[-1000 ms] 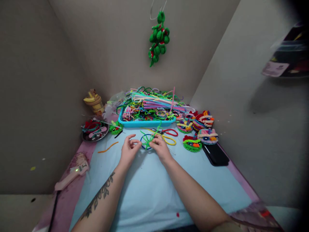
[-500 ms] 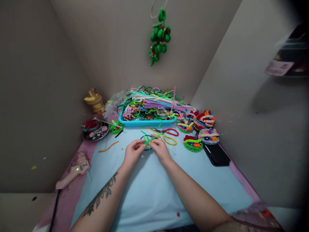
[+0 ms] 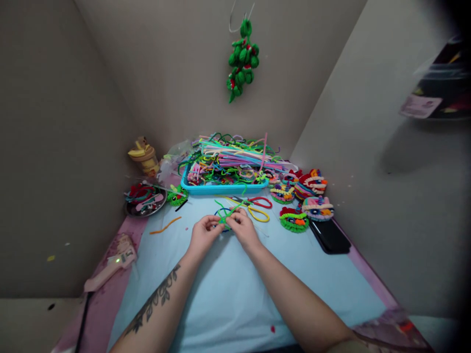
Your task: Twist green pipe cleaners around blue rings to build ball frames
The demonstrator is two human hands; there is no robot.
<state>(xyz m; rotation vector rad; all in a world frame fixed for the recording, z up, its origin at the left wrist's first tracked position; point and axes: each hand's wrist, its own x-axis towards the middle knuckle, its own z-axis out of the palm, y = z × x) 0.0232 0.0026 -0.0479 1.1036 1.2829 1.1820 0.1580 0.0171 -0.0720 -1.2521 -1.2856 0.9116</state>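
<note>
Both hands meet at the middle of the desk (image 3: 228, 294), fingertips pinched together on one workpiece. The left hand (image 3: 203, 236) grips it from the left; the right hand (image 3: 246, 230) grips it from the right, with the thumbs close to each other.

The workpiece is a bundle of green pipe cleaners (image 3: 225, 215), fuzzy and bright green, crossed at a common centre between the fingertips. Its free ends fan outward like spokes. The longest strand runs diagonally, from the near left up toward the far right, and ends short of the tray. A blue pipe cleaner ring (image 3: 220, 214) lies flat under the bundle, partly hidden by the fingers. Whether ring and bundle are joined cannot be determined.

Just beyond the hands lie a yellow pipe cleaner loop (image 3: 259, 213) and red-handled scissors (image 3: 257, 201). Behind them stands a blue tray (image 3: 221, 188) heaped with mixed-colour pipe cleaners. To the right sit finished pipe cleaner figures (image 3: 305, 196) and a black phone (image 3: 329, 236). To the left lie an orange pipe cleaner piece (image 3: 165, 225), a round dish (image 3: 144, 201) and a pink glue gun (image 3: 110, 267).
</note>
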